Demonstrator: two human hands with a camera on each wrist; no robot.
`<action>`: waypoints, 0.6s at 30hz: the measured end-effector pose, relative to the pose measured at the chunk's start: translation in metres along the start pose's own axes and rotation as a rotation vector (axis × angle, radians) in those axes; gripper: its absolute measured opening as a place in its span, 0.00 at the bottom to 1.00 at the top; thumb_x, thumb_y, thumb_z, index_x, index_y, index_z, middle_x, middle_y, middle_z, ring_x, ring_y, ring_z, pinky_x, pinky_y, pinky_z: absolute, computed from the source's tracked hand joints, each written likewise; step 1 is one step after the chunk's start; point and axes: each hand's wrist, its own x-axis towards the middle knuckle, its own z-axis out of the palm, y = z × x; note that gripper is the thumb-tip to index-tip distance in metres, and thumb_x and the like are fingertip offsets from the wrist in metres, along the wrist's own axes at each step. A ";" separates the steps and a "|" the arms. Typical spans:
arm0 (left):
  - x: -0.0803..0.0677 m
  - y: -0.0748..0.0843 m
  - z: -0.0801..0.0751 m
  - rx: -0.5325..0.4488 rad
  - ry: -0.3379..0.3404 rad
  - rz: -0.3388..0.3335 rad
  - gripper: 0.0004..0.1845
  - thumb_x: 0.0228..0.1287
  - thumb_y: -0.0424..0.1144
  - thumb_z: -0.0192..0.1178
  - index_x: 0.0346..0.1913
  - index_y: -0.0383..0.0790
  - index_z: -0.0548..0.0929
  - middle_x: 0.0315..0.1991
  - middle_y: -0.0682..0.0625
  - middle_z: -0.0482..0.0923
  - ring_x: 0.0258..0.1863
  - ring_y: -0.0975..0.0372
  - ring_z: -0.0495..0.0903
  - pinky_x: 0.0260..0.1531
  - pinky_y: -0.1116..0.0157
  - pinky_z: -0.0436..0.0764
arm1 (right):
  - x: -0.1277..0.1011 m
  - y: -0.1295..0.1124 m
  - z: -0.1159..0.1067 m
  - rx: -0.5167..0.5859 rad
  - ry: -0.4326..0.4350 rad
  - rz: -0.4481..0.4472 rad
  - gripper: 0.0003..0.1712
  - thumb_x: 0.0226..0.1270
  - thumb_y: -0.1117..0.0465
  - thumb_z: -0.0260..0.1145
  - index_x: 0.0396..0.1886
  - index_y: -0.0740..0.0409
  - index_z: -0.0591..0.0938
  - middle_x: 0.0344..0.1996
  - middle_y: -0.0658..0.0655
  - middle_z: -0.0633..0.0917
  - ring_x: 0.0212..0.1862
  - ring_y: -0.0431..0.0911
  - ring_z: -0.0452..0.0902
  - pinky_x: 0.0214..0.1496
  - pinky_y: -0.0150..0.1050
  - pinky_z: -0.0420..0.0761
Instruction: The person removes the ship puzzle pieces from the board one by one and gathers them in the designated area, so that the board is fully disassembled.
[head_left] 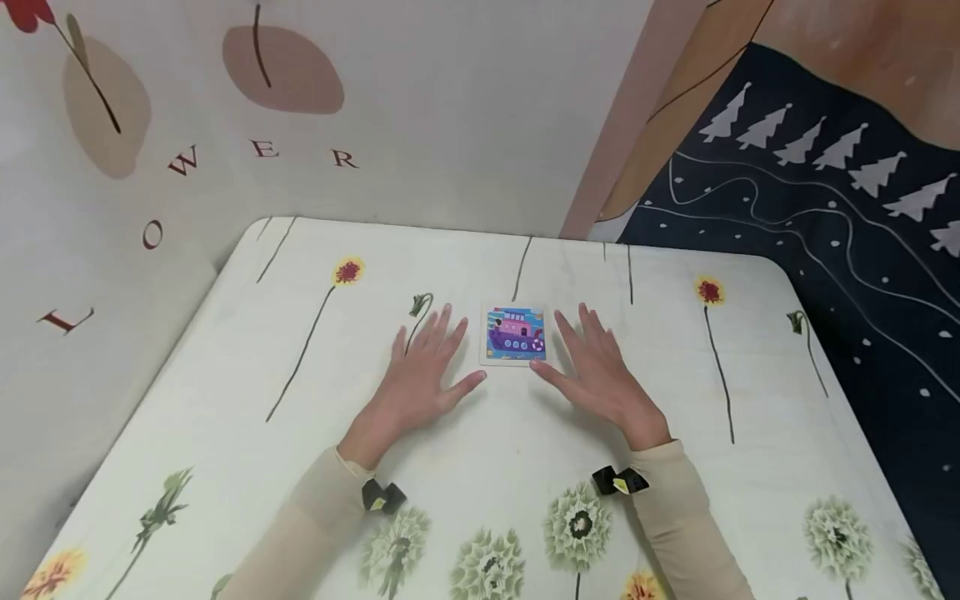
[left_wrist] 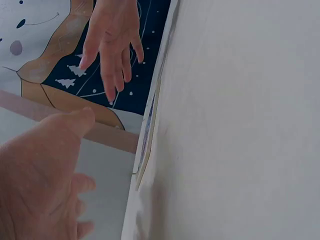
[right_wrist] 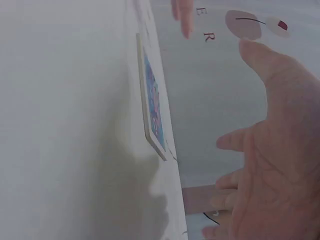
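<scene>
A small square picture board (head_left: 514, 335) with a pale border lies flat on the table, showing a pink and purple boat on blue. To its left my left hand (head_left: 422, 373) is held with fingers spread, holding nothing. My right hand (head_left: 602, 372) spreads on the other side, its thumb tip appearing at the board's lower right corner in the head view. In the right wrist view the board (right_wrist: 154, 102) lies on the table apart from the right hand (right_wrist: 285, 145), which hovers above the surface. The left wrist view shows the left hand (left_wrist: 45, 170) also raised, with the board (left_wrist: 146, 137) seen edge-on.
A white cloth with printed flowers covers the table (head_left: 517, 450). Behind it stands a pale wall (head_left: 465, 125) with printed letters, and at the right hangs a dark blue panel (head_left: 787, 192) with white trees. Both wrists carry small black devices (head_left: 384, 497).
</scene>
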 end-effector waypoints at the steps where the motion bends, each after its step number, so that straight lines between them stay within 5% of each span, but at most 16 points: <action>1: 0.001 0.000 0.001 -0.020 0.001 0.035 0.39 0.69 0.65 0.45 0.75 0.45 0.59 0.77 0.46 0.46 0.75 0.51 0.48 0.67 0.41 0.47 | 0.003 0.000 -0.001 0.047 0.000 -0.001 0.51 0.65 0.26 0.47 0.79 0.46 0.48 0.77 0.61 0.39 0.76 0.57 0.31 0.70 0.63 0.42; 5: 0.009 0.004 0.007 -0.094 0.025 0.203 0.22 0.74 0.45 0.51 0.64 0.36 0.75 0.69 0.42 0.66 0.68 0.52 0.66 0.65 0.52 0.63 | 0.019 0.001 -0.007 0.196 0.062 -0.015 0.44 0.70 0.33 0.50 0.77 0.49 0.54 0.76 0.62 0.46 0.75 0.57 0.42 0.69 0.62 0.54; 8: 0.017 0.009 0.012 -0.123 0.038 0.256 0.16 0.71 0.38 0.56 0.57 0.36 0.81 0.61 0.42 0.75 0.61 0.53 0.74 0.60 0.57 0.70 | 0.036 -0.001 -0.010 0.252 0.165 -0.053 0.37 0.72 0.40 0.56 0.72 0.56 0.66 0.70 0.64 0.60 0.70 0.57 0.59 0.64 0.57 0.66; 12: 0.025 0.014 0.017 -0.142 0.054 0.220 0.14 0.68 0.37 0.60 0.54 0.40 0.84 0.54 0.49 0.81 0.53 0.58 0.78 0.55 0.61 0.74 | 0.058 -0.009 -0.008 0.330 0.253 -0.101 0.24 0.72 0.50 0.60 0.61 0.59 0.77 0.51 0.59 0.78 0.50 0.51 0.76 0.47 0.46 0.77; 18: 0.030 0.011 0.026 -0.195 0.108 0.188 0.10 0.66 0.34 0.62 0.48 0.42 0.87 0.46 0.52 0.83 0.46 0.62 0.78 0.49 0.65 0.76 | 0.085 -0.017 0.010 0.426 0.137 -0.124 0.15 0.73 0.59 0.59 0.51 0.61 0.83 0.31 0.58 0.81 0.29 0.47 0.72 0.29 0.36 0.72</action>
